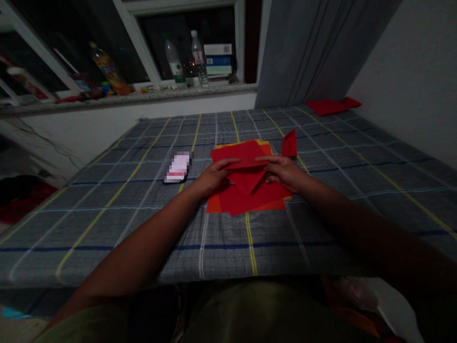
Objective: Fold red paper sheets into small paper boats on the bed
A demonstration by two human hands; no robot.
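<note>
A partly folded sheet of red paper [247,180] lies between my two hands, with a pointed flap towards me and a raised crease across it. My left hand [213,177] pinches its left edge, thumb hidden under the fold. At the right edge, my right hand [283,172] has its fingers closed on the same fold. Beneath it spreads a loose stack of red and orange paper sheets [232,203]. Just beyond my right hand stands a small folded red paper piece [290,144].
A phone [178,166] with a blurred screen lies left of the papers on the checked cloth [143,200]. More red paper [327,107] rests at the far right corner. Bottles [199,59] and stacked boxes [218,59] line the windowsill [143,97]; a grey curtain [303,52] hangs beside it.
</note>
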